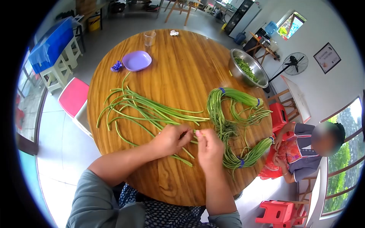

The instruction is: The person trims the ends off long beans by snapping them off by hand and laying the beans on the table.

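My left hand (173, 139) is closed round a green garlic scape near the front of the table. Close beside it, my right hand (210, 149) pinches the scape's end (195, 131) between thumb and fingers. Loose garlic scapes (152, 108) lie spread beyond and to the left of my hands, some passing under them. To the right are tied bundles of scapes (215, 108) with blue bands, one bundle (254, 154) lying close to my right forearm. Most of the held scape is hidden by my fingers.
A steel bowl (262, 78) with cut green pieces stands at the table's right edge. Farther back are a purple dish (137, 60), crumpled blue bands (116, 66), a clear cup (149, 38) and crumpled white paper (174, 33). Another person (300, 150) sits to the right.
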Available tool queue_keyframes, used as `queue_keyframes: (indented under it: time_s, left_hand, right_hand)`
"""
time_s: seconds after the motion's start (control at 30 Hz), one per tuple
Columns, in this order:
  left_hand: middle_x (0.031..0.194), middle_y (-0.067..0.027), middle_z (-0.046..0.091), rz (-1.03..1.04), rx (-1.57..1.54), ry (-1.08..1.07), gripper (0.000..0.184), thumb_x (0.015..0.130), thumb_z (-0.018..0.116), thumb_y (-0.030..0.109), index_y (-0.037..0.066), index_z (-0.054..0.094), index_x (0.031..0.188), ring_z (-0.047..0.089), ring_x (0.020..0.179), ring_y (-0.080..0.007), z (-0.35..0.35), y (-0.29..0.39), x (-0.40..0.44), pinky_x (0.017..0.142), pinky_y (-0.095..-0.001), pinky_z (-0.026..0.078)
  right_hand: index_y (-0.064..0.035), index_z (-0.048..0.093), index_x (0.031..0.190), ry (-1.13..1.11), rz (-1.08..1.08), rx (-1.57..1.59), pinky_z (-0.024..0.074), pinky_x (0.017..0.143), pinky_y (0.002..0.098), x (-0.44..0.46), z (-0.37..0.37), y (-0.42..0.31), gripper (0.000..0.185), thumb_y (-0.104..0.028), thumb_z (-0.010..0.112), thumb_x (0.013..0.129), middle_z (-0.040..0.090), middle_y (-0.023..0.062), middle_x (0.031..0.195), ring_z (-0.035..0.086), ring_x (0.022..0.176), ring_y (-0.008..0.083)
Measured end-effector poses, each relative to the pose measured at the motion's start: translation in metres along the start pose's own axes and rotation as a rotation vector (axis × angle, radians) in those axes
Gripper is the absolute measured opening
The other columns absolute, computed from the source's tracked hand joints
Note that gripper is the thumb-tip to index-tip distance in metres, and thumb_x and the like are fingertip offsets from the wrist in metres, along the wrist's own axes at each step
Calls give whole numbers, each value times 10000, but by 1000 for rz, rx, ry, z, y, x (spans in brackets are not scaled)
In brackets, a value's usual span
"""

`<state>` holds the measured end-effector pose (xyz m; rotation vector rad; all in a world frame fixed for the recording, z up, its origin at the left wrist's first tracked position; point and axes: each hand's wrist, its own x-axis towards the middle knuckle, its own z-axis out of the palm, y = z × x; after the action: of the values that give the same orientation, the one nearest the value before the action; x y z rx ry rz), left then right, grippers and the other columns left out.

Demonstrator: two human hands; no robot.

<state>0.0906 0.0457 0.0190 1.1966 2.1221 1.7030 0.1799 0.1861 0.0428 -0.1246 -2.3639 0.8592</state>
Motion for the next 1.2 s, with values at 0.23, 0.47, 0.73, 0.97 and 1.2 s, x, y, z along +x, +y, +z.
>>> queue_keyframes:
  time_s: [0.23, 0.47, 0.73, 0.97, 1.2]
  left_hand:
    - [708, -179, 610, -68, -14, 126, 147, 930, 628, 133, -13, 613, 947, 604, 613, -301, 2, -3, 3, 575, -368, 481]
    - [897, -159, 626, 222, 84, 50, 129, 902, 651, 64, 5, 622, 1014, 622, 829, -333, -8, -8, 8, 729, -384, 502]
    - [885, -144, 634, 372, 216, 119, 99, 846, 687, 24, 14, 685, 944, 617, 833, -332, 0, -8, 9, 745, -400, 503]
    - [875, -130, 643, 128, 75, 115, 79, 875, 692, 38, 6, 685, 947, 621, 818, -294, -3, -7, 6, 738, -368, 499]
    - [928, -92, 642, 199, 1, 59, 122, 882, 707, 72, 24, 720, 993, 599, 899, -241, -5, -9, 11, 795, -336, 481]
  right_hand:
    - [-35, 612, 958, 18, -107, -45, 508, 652, 365, -8, 15, 8, 80, -110, 633, 939, 642, 120, 865, 637, 737, 287]
    - [-44, 617, 1006, -340, 455, 613, 344, 570, 178, -6, -7, 26, 100, -131, 645, 965, 553, -36, 801, 427, 637, 19]
    - [-58, 595, 953, -326, 595, 859, 362, 561, 212, -9, -3, 32, 110, -130, 677, 941, 569, -5, 809, 460, 622, 63]
    - [-126, 563, 963, 273, 549, 1307, 314, 480, 198, 4, -17, 58, 90, -147, 505, 1029, 573, 41, 923, 385, 527, 49]
    - [-110, 547, 1169, -102, 666, 1459, 305, 506, 237, 5, -31, 60, 169, -149, 536, 1005, 521, 25, 784, 374, 536, 93]
